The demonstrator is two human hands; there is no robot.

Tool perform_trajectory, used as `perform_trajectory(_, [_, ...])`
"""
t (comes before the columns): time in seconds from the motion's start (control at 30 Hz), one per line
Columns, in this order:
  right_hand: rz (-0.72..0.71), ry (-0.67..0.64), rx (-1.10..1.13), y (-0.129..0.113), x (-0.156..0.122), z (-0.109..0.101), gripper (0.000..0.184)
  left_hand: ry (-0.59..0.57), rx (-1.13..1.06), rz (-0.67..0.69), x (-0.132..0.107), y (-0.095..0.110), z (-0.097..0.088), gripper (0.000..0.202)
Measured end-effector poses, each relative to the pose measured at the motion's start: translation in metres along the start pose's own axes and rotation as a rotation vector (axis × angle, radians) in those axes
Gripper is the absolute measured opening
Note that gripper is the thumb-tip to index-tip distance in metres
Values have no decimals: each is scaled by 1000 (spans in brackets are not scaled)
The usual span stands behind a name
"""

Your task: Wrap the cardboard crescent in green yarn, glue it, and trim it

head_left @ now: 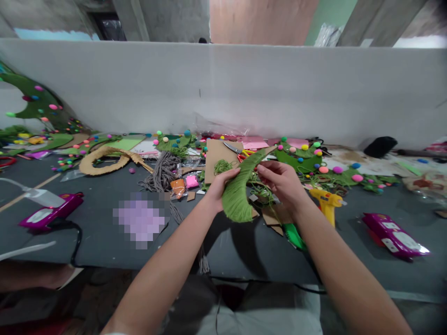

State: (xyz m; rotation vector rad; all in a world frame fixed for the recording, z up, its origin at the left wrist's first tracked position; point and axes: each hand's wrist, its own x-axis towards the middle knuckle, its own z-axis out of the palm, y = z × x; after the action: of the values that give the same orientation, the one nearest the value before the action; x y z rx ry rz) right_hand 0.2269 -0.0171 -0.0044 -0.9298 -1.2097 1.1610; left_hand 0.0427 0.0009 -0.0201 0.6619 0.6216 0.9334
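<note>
Head view: the left hand (220, 190) is clamped on a green crescent-shaped piece wrapped in yarn (240, 190), which is held above the middle of the dark grey counter (104, 251), broad end toward the wearer. The right hand (282, 182) is positioned at the narrow upper end; its thumb and forefinger are close together, but whether this grip pinches a strand cannot be told. Containers: one small clear packet with orange contents (178, 187) and one small packet with pink contents (191, 181) lie side by side, left of the left hand. A crumpled clear plastic bag (220, 125) rests against the white partition (139, 88); its contents cannot be determined. Count: two magenta box-shaped devices (396, 237), one at each side; one yellow glue gun (327, 204), just beside the right forearm; one pair of scissors with red and yellow handles (233, 148), behind the crescent. Surroundings: a loose green yarn tangle (222, 166) lies on a brown cardboard sheet (217, 151); a grey yarn bundle (163, 171) lies to the left, near a tan ring-shaped form (87, 164). Green felt pieces with multicoloured pom-poms line the rear. Obstructions: the crescent partly covers the scissors handles; both forearms cover parts of the counter. A lavender item (141, 221) is pixelated beyond identification.
</note>
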Motion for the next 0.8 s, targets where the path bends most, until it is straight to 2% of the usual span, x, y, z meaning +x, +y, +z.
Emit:
perform_trajectory(0.1, [-19,68,51,7,0,-5,25,32,64,111,0,2,-1,23])
perform_trajectory(0.17, [-47,104,104,7,0,-11,28,94,131,184,1,5,-4,29])
perform_trajectory(0.27, [-130,230,188,2,2,-23,30,179,324,266,1,12,-12,36])
perform_trajectory(0.33, [-199,272,235,-1,3,-32,29,180,470,311,0,19,-16,38])
perform_trajectory(0.4, [-250,258,203,-2,5,-39,29,173,595,324,-4,27,-20,38])
perform_trajectory(0.47, [-283,246,0,2,6,-45,34,178,690,338,-11,35,-22,37])
perform_trajectory(0.6, [-365,308,-836,21,7,-54,36,213,779,416,-39,45,-27,34])
perform_trajectory(0.67, [-379,375,-1130,27,8,-60,33,206,792,411,-55,45,-34,35])
perform_trajectory(0.73, [-411,412,-1240,29,9,-66,30,210,796,388,-69,42,-45,35])
perform_trajectory(0.8, [-467,394,-1260,27,10,-71,31,210,792,373,-79,36,-56,36])
